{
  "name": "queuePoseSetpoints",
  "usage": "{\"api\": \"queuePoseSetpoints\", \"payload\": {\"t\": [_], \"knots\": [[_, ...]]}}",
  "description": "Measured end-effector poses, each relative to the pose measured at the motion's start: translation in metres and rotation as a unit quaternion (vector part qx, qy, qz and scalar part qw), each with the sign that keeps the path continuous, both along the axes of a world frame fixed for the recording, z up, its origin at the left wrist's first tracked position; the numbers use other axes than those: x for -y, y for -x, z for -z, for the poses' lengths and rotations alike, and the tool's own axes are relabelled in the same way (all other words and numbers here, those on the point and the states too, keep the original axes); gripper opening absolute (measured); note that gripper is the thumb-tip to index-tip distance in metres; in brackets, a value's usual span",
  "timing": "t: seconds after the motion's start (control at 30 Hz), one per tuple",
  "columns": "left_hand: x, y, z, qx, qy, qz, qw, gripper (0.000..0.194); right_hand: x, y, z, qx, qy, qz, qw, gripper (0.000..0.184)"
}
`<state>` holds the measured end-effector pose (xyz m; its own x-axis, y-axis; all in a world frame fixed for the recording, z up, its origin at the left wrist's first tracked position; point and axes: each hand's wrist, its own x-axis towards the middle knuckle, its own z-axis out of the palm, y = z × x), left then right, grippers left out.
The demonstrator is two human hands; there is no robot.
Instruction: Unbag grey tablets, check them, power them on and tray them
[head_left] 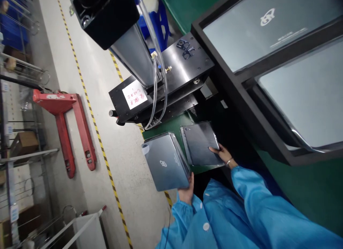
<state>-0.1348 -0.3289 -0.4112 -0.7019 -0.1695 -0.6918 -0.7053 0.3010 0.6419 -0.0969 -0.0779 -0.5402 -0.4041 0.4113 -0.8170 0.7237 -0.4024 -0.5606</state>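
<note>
My left hand [187, 190] is closed on the lower right edge of a blue-grey tablet back cover [164, 165] with a pale logo and a camera corner at its upper left. Its fingers are partly hidden beneath the cover. More covers lie stacked just behind it, their edges showing. To the right, my right hand [223, 154] grips the right edge of a darker tablet cover [199, 140], a finger lying over its face. This darker cover appears to rest on others above the green work surface [180, 129].
A black press-like machine [182, 68] with clear tubes [154, 88] stands beyond the covers. On the right, a black tray [254, 106] holds larger logo-marked panels [302, 88]. A red pallet jack [63, 104] stands left on the floor, near shelving [16, 152].
</note>
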Motion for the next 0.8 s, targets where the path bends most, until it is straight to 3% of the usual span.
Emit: {"api": "queuePoseSetpoints", "payload": {"t": [0.1,0.2,0.3,0.37,0.47,0.53,0.6,0.7,0.8], "knots": [[-0.006,-0.015,-0.01,0.129,-0.11,-0.044,0.984,0.033,0.003,-0.003,-0.008,-0.001,0.053,0.023,0.998,0.031],[-0.011,-0.037,-0.026,0.216,-0.175,-0.072,0.958,0.03,-0.004,-0.016,-0.022,-0.003,0.08,0.043,0.996,0.029],[-0.012,-0.057,-0.049,0.265,-0.211,-0.062,0.939,0.048,-0.015,-0.035,-0.046,-0.005,0.108,0.053,0.993,0.027],[-0.01,-0.061,-0.068,0.256,-0.21,-0.029,0.943,0.053,-0.019,-0.048,-0.066,-0.008,0.127,0.052,0.99,0.027],[-0.004,-0.05,-0.095,0.136,-0.154,0.085,0.975,0.06,-0.019,-0.058,-0.097,-0.019,0.15,0.041,0.988,0.036],[0.0,-0.038,-0.109,0.054,-0.109,0.179,0.976,0.066,-0.014,-0.056,-0.116,-0.033,0.17,0.023,0.985,0.044],[0.004,-0.027,-0.118,0.017,-0.054,0.234,0.971,0.062,-0.005,-0.048,-0.132,-0.052,0.192,0.002,0.98,0.046],[0.013,-0.017,-0.124,-0.038,0.081,0.196,0.977,0.046,0.013,-0.03,-0.152,-0.079,0.219,-0.027,0.972,0.046],[0.026,-0.005,-0.124,-0.065,0.137,0.065,0.986,0.06,0.036,-0.013,-0.166,-0.104,0.244,-0.059,0.962,0.048]]}}
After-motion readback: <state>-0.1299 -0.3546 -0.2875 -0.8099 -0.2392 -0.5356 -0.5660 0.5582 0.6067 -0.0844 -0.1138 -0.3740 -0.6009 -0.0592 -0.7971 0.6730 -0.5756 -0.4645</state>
